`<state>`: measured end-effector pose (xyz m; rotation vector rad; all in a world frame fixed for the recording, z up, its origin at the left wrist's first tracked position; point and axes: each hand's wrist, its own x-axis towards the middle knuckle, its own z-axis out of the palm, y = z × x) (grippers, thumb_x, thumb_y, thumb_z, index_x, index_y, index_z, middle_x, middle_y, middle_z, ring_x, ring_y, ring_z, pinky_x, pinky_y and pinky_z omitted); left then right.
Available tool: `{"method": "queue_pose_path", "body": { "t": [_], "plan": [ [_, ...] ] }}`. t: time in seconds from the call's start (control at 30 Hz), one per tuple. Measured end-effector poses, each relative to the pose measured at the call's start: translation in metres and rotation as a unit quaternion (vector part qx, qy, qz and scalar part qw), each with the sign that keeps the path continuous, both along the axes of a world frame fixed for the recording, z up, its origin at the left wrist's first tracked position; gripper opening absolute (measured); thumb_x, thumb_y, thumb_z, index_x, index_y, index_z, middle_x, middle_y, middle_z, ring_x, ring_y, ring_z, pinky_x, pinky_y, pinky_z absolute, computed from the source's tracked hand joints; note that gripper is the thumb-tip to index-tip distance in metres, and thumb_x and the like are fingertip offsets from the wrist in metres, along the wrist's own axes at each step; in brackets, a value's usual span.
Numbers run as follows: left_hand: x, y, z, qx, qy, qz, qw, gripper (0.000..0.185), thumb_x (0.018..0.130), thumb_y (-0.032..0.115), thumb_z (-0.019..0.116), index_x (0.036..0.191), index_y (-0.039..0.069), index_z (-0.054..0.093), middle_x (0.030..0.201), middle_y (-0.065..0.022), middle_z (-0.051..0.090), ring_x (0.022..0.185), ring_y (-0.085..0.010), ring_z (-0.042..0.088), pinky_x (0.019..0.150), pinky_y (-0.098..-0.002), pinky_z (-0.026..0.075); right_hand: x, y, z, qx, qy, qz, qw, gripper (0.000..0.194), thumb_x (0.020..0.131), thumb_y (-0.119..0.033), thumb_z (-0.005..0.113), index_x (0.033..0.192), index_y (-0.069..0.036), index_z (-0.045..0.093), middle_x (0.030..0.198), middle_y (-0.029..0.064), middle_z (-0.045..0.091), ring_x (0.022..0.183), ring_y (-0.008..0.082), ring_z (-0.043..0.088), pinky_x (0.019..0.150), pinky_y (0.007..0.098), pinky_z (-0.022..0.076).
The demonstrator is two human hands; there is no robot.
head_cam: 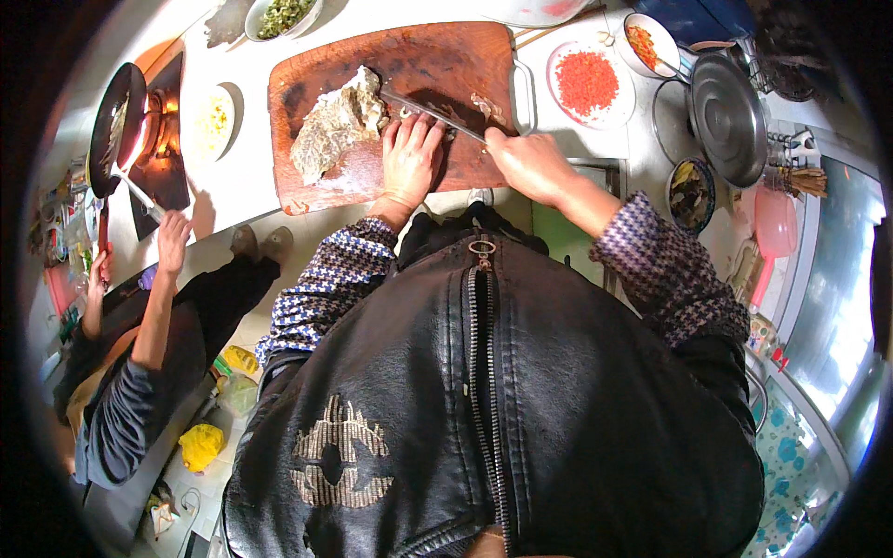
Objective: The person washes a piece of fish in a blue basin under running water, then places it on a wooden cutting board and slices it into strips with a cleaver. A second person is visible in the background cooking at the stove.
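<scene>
My right hand (527, 164) grips the handle of a kitchen knife (436, 116). Its blade slants up and left across a wooden cutting board (446, 52). Just below the blade my left hand (413, 150) rests on the board, fingers bent and close together. The fingertips lie at the blade, and whatever is under them is hidden. A large, pale, lumpy mass of food (335, 129) lies left of that hand; its exact kind is unclear. Small pale scraps (486, 108) lie beyond the knife on the right.
A plate of diced orange-red food (587, 85) stands right of the board, near a bowl (652, 45) and a dark lid (728, 120). At left, another person's hands (173, 240) hold a spatula and a frying pan (115, 132) by a lit burner. A plate of pale yellow food (213, 122) stands between.
</scene>
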<state>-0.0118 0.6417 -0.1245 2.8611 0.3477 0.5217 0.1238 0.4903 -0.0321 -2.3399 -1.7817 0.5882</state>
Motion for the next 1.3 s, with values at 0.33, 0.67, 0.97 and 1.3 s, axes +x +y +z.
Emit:
{"method": "queue_pose_path", "body": {
  "t": [0.33,0.67,0.97,1.3],
  "plan": [
    [0.000,0.001,0.000,-0.002,-0.009,0.007,1.000,0.035,0.076,0.014,0.055,0.111,0.009,0.054,0.116,-0.0087,0.052,0.113,-0.0242,0.046,0.097,-0.0403,0.032,0.014,-0.037,0.014,0.025,0.001,-0.013,1.000,0.009,0.084,-0.010,0.045,0.086,0.000,0.045,0.059,0.0187,0.058,0.059,0.0375,0.060,0.052,0.0497,0.0448],
    [0.000,0.001,0.001,-0.001,-0.012,0.004,1.000,0.032,0.077,0.015,0.056,0.109,0.013,0.056,0.115,-0.0074,0.053,0.111,-0.0239,0.047,0.097,-0.0407,0.031,0.006,-0.004,0.001,0.032,-0.003,-0.015,0.999,0.009,0.083,-0.011,0.046,0.086,-0.002,0.046,0.061,0.0193,0.059,0.061,0.0369,0.061,0.053,0.0472,0.0471],
    [0.000,0.001,0.001,-0.007,-0.021,0.004,1.000,0.032,0.078,0.017,0.057,0.110,0.013,0.056,0.114,-0.0083,0.053,0.112,-0.0248,0.046,0.097,-0.0417,0.031,0.012,-0.037,0.013,0.022,-0.005,-0.013,1.000,0.012,0.087,-0.014,0.046,0.085,-0.003,0.044,0.058,0.0175,0.057,0.059,0.0372,0.060,0.052,0.0482,0.0456],
    [-0.001,0.002,0.003,-0.007,-0.011,0.001,1.000,0.032,0.077,0.015,0.057,0.109,0.012,0.056,0.113,-0.0093,0.053,0.111,-0.0259,0.046,0.098,-0.0423,0.030,0.000,0.007,0.003,-0.005,0.009,-0.026,1.000,0.010,0.083,-0.010,0.044,0.086,-0.001,0.046,0.066,0.0204,0.060,0.066,0.0362,0.063,0.056,0.0472,0.0478]
  ]
}}
